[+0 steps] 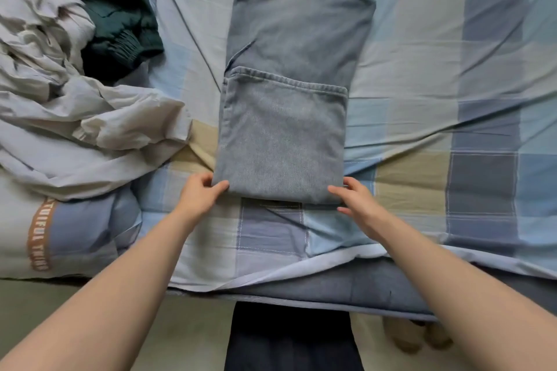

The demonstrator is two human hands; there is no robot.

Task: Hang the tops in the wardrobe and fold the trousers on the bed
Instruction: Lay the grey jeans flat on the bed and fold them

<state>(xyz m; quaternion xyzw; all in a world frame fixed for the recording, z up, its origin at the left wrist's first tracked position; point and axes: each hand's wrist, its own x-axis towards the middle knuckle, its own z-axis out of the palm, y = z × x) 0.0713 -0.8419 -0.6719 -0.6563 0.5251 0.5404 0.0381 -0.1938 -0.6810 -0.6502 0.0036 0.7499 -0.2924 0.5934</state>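
Jeans [289,69] laid lengthwise on bed [422,69], hem end folded back. Near fold gripped at its corners: left hand [199,194] and right hand [358,200], thumbs on top, fingers curled beneath.

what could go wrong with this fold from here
The jeans are only partly folded, with the hem end doubled over. The left hand and right hand grip just the corners of the folded edge, so the middle could sag and the layers slip askew on the next fold. The checked sheet is wrinkled and might bunch underneath. The pile of clothes lies close on the left and could snag.
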